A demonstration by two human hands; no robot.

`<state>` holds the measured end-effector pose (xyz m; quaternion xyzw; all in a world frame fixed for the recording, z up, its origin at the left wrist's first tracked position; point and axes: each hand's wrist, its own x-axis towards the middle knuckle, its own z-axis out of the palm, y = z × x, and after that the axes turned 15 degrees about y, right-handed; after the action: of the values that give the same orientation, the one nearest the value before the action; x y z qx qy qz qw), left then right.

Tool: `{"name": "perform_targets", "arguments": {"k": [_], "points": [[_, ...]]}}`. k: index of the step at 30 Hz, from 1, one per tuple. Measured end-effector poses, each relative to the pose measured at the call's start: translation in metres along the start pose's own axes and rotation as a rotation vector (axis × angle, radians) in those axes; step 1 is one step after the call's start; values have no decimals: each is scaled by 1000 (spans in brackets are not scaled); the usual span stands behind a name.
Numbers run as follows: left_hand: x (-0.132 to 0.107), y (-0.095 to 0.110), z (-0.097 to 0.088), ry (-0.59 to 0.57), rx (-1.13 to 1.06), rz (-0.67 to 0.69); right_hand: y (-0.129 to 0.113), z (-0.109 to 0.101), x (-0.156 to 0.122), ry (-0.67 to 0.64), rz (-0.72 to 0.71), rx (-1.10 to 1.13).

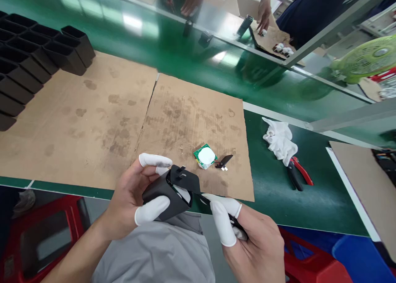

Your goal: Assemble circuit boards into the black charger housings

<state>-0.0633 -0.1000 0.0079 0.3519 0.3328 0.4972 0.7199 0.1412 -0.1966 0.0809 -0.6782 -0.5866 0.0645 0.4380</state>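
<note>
My left hand (133, 200), with white finger cots, grips a black plastic housing (168, 194) whose plug-prong cover is tilted open at the top. My right hand (247, 241), also in finger cots, pinches a thin black tool or part (235, 223) right beside the housing's open end. Both hands hover over the near edge of the cardboard sheet (123, 122). On the cardboard just beyond lie a small green circuit board with a white round disc (205, 156) and a small black piece with metal contacts (224, 162), joined by thin wires.
Several black housings (34, 56) stand in rows at far left. A white cloth (280, 140) and red-handled cutters (297, 173) lie on the green mat at right. Across the belt, other people's hands (264, 15) work on cardboard. A green fan (368, 60) sits at right.
</note>
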Motion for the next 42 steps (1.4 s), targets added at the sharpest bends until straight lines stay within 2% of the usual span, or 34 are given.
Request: {"name": "perform_targets", "arguments": {"k": [9, 25, 31, 42], "points": [[0, -1, 0, -20, -16, -8, 6, 7, -5, -36, 56, 73], [-2, -3, -1, -9, -16, 3, 11, 9, -7, -55, 21, 92], [-2, -1, -1, 16, 9, 5, 10, 7, -6, -5, 31, 65], [0, -2, 1, -11, -34, 23, 14, 9, -10, 14, 23, 62]]}}
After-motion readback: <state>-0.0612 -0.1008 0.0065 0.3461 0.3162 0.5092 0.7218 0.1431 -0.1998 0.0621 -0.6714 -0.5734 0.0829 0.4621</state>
